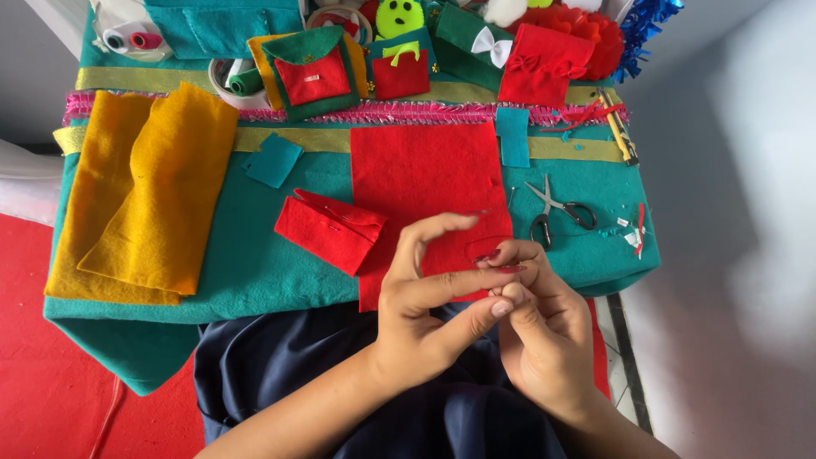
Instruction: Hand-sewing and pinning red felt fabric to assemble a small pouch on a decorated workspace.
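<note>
My left hand and my right hand meet over my lap at the front edge of a teal felt-covered table. Their fingertips pinch together at one spot, on something too small to make out, possibly a needle or thread. Just behind the hands lies a large red felt sheet. A small folded red felt pouch rests to its left, partly on the sheet.
Folded yellow felt lies at the left. Small scissors sit right of the red sheet. Teal felt scraps, finished felt pouches, thread spools and a craft knife line the back.
</note>
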